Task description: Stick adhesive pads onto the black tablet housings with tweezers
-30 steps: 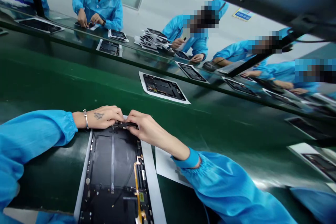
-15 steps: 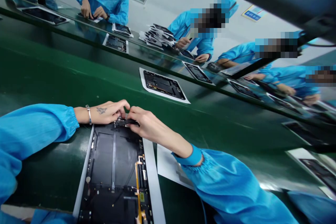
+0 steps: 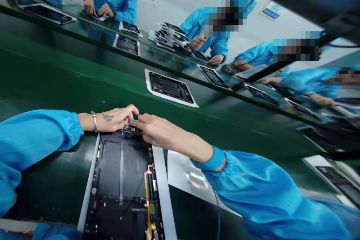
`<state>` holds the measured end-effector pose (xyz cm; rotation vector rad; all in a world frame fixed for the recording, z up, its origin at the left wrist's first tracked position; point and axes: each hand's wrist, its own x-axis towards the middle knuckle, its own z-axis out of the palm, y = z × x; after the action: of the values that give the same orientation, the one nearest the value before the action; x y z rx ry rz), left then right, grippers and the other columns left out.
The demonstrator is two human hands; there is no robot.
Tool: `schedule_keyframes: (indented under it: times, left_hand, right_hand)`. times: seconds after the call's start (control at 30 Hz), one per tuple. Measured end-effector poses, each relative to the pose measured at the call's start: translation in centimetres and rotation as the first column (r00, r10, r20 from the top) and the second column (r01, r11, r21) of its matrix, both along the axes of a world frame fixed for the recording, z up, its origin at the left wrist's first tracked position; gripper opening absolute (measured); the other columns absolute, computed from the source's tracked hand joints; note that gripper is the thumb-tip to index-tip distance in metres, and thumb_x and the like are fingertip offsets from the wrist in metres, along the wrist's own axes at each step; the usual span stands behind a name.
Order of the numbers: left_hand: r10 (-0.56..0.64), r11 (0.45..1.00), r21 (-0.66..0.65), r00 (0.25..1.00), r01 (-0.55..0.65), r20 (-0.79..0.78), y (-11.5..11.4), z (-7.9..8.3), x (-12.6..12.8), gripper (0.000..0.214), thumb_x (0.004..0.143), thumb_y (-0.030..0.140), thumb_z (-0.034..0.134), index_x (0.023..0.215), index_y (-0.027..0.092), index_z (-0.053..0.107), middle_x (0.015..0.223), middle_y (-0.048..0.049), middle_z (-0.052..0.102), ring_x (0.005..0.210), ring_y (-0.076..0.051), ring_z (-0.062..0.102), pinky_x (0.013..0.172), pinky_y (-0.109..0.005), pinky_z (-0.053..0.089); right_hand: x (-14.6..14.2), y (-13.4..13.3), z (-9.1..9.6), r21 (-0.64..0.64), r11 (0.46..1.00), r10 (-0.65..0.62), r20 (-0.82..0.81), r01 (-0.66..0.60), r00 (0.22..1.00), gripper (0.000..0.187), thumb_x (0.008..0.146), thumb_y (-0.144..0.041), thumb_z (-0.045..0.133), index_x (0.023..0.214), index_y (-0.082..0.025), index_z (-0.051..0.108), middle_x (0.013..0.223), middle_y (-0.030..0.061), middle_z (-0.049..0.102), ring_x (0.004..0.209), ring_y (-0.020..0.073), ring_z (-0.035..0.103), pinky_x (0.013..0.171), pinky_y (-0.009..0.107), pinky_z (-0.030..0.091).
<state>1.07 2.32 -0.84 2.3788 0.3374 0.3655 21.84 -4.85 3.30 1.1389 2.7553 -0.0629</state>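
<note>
An opened tablet housing (image 3: 135, 168), black inside, lies in front of me with an orange ribbon cable (image 3: 146, 189) along its right side. My left hand (image 3: 119, 118) rests at its far edge, fingers curled and pinched by a small circuit board (image 3: 128, 129); what they hold is hidden. My right hand (image 3: 154, 129) comes in from the right, its fingertips almost touching the left ones. It is closed on a slim black tool (image 3: 133, 134), probably tweezers, whose tip reaches the circuit board.
A white sheet (image 3: 180, 168) lies right of the housing, with a blue cable (image 3: 218, 213) nearby. Another tablet housing (image 3: 170, 88) sits on white paper on the green belt (image 3: 70, 78). Co-workers in blue sit beyond it, near a pile of housings (image 3: 168, 35).
My right hand has tilted slightly, and its forearm has swung right, uncovering more of the white sheet. The housing on the belt has shifted slightly left. My left hand stays nearly in place.
</note>
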Motion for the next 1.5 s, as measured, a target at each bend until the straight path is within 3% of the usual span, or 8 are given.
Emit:
schedule_keyframes:
  times: [0.2,0.3,0.4,0.6,0.93,1.17,1.3,1.5]
  left_hand:
    - [-0.015,0.99,0.136,0.999,0.02,-0.037,-0.4,0.0,-0.4,0.036,0.092,0.004,0.035,0.125,0.019,0.038,0.109,-0.0075,0.061,0.095,-0.019,0.054,0.084,-0.029,0.044]
    - [-0.057,0.956,0.281,0.993,0.084,-0.105,-0.8,0.5,-0.3,0.041,0.088,-0.001,0.035,0.121,0.018,0.049,0.117,-0.01,0.06,0.096,-0.021,0.052,0.085,-0.032,0.042]
    - [-0.083,0.922,0.362,0.982,0.14,-0.167,-1.0,0.6,-0.1,0.045,0.09,0.0,0.037,0.124,0.02,0.058,0.125,-0.0112,0.059,0.1,-0.023,0.053,0.084,-0.034,0.041]
    - [-0.062,0.947,0.305,0.987,0.105,-0.148,-0.6,0.4,-0.1,0.049,0.092,0.003,0.039,0.124,0.027,0.068,0.124,-0.007,0.063,0.103,-0.021,0.055,0.086,-0.033,0.042]
    - [0.123,0.99,0.076,0.988,-0.116,-0.093,-0.5,0.3,0.5,0.043,0.084,-0.001,0.044,0.094,0.025,0.077,0.111,0.0027,0.073,0.101,-0.017,0.056,0.091,-0.028,0.04]
    - [0.195,0.98,0.083,0.956,-0.18,-0.22,-1.0,0.6,1.1,0.044,0.085,-0.002,0.04,0.095,0.025,0.073,0.115,0.0011,0.067,0.11,-0.021,0.051,0.097,-0.034,0.036]
    - [0.177,0.984,0.054,0.969,-0.17,-0.173,-0.6,0.4,0.6,0.031,0.088,0.003,0.042,0.098,0.021,0.065,0.107,-0.0008,0.066,0.104,-0.02,0.051,0.095,-0.032,0.038]
    - [0.189,0.975,0.137,0.976,-0.173,-0.107,-0.6,0.0,0.0,0.015,0.094,0.011,0.044,0.102,0.02,0.053,0.107,-0.0034,0.061,0.101,-0.021,0.048,0.089,-0.033,0.041]
  right_hand:
    - [2.9,-0.9,0.0,-0.105,0.985,-0.153,-0.165,0.136,0.974,0.014,0.089,-0.01,0.051,0.089,-0.018,0.063,0.089,0.0063,0.058,0.072,0.0166,0.055,0.063,0.029,0.043]
    - [3.9,-2.5,-1.5,-0.048,0.981,-0.185,-0.495,0.186,0.849,0.023,0.094,-0.01,0.045,0.097,-0.02,0.065,0.095,0.0076,0.06,0.085,0.0198,0.061,0.074,0.033,0.051]
    - [4.1,-4.4,-3.2,-0.038,0.979,-0.179,-0.63,0.2,0.756,0.034,0.096,-0.009,0.044,0.115,-0.025,0.067,0.108,0.0096,0.06,0.101,0.023,0.061,0.084,0.038,0.053]
    - [3.8,-5.5,-4.6,-0.067,0.971,-0.225,-0.579,0.23,0.784,0.041,0.096,-0.014,0.05,0.128,-0.033,0.065,0.118,0.0104,0.057,0.109,0.027,0.055,0.092,0.047,0.05]
    - [3.2,-5.6,-3.6,-0.088,0.953,-0.285,-0.582,0.29,0.762,0.037,0.094,-0.007,0.046,0.117,-0.027,0.068,0.108,0.0098,0.061,0.101,0.0267,0.055,0.088,0.046,0.049]
    - [1.2,-4.0,-3.4,-0.128,0.962,-0.269,-0.589,0.241,0.762,0.024,0.096,-0.016,0.051,0.108,-0.025,0.07,0.106,0.0085,0.063,0.097,0.0245,0.056,0.087,0.042,0.048]
    - [1.2,-3.6,-4.0,-0.147,0.923,-0.366,-0.623,0.356,0.692,0.019,0.1,-0.023,0.047,0.098,-0.022,0.067,0.101,0.009,0.062,0.098,0.0249,0.057,0.087,0.041,0.048]
    - [0.1,-2.5,-3.9,-0.167,0.929,-0.363,-0.574,0.33,0.734,0.019,0.1,-0.026,0.047,0.099,-0.022,0.066,0.103,0.009,0.063,0.097,0.025,0.055,0.088,0.043,0.047]
